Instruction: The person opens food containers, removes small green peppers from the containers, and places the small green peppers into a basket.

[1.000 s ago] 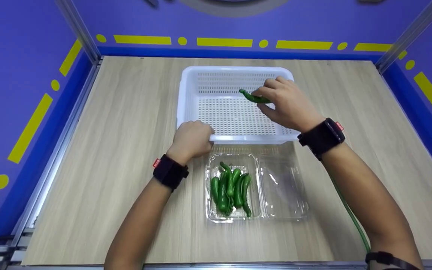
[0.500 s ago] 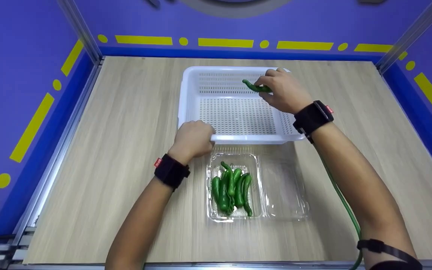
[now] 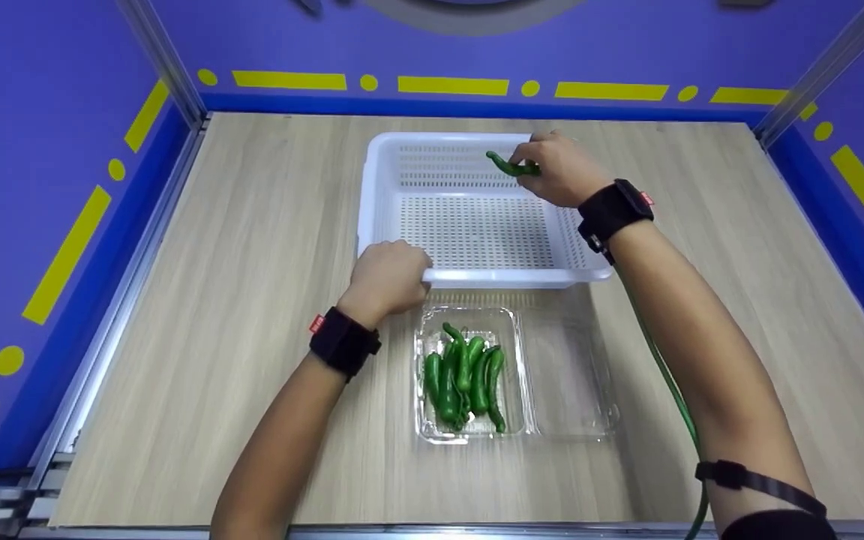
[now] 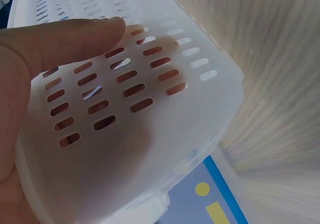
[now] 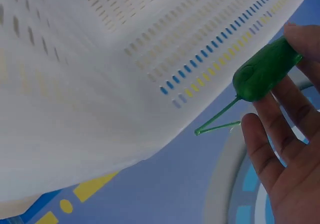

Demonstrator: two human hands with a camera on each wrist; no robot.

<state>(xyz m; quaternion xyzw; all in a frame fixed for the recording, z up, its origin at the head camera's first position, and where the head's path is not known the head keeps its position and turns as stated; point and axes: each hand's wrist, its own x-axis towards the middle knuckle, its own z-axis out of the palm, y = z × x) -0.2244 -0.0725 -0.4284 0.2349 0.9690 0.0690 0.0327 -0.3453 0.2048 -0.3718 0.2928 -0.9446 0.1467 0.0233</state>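
Observation:
A white perforated basket (image 3: 402, 217) sits on the wooden table. My left hand (image 3: 388, 279) grips the basket's near rim at its left corner; in the left wrist view the thumb lies along the basket wall (image 4: 150, 109). My right hand (image 3: 552, 171) pinches a green pepper (image 3: 508, 165) over the basket's far right corner. The right wrist view shows the pepper (image 5: 262, 74) and its thin stem between my fingers, above the basket wall (image 5: 100, 74). A clear clamshell box (image 3: 571, 379) lies open near me, with several green peppers (image 3: 463, 375) in its left half.
The box's right half holds nothing. Blue walls with yellow marks and metal posts ring the table (image 3: 252, 225). A green cable (image 3: 672, 390) runs under my right forearm. Bare wood lies left and right of the basket.
My right hand has carried the pepper from the middle right of the basket toward its far right corner. The left hand has kept its grip on the near rim.

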